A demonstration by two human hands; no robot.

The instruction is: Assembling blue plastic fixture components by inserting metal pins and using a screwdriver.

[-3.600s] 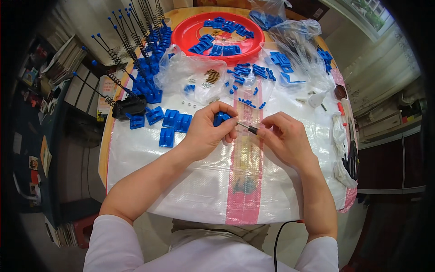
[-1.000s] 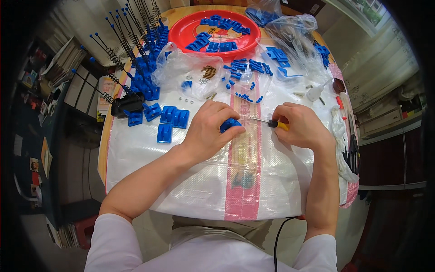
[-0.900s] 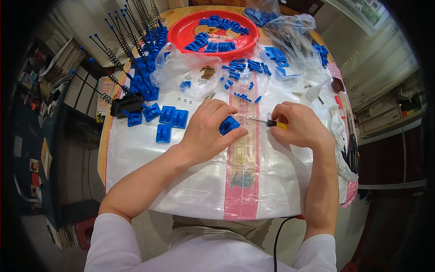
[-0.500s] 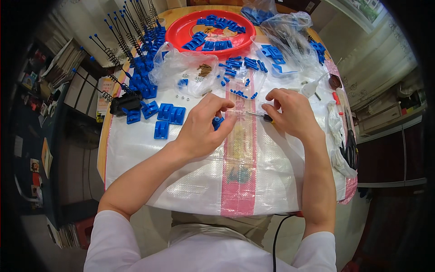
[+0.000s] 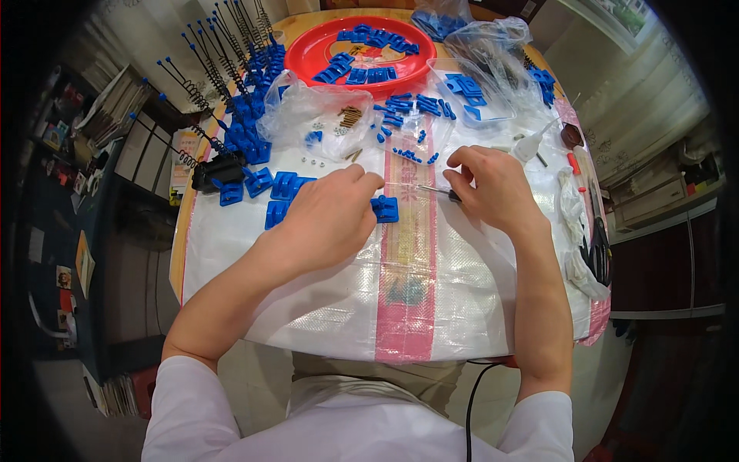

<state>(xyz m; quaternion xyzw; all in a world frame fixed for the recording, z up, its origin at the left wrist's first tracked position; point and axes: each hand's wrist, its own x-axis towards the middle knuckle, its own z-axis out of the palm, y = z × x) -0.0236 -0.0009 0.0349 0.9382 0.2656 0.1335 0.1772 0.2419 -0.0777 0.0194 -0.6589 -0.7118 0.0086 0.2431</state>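
Note:
My left hand (image 5: 327, 219) lies palm down on the white woven sheet (image 5: 308, 308), its fingertips drawn together at the tip of a thin screwdriver (image 5: 431, 189). Whether they pinch anything small is hidden. A blue plastic part (image 5: 385, 208) lies on the sheet against that hand's right edge. My right hand (image 5: 493, 189) grips the screwdriver's handle, with the shaft pointing left toward my left fingertips.
A red round tray (image 5: 308, 55) of blue parts stands at the back. Clear bags (image 5: 304, 115), brass screws (image 5: 350, 117) and loose blue parts (image 5: 281, 186) lie in front of it. Springs with blue tips (image 5: 204, 92) and a black block (image 5: 219, 169) are left, scissors (image 5: 596, 254) right.
Both hands have shifted slightly up and left. The blue part that sat in my left hand's fingers now lies on the sheet beside that hand. The screwdriver still points at my left fingertips.

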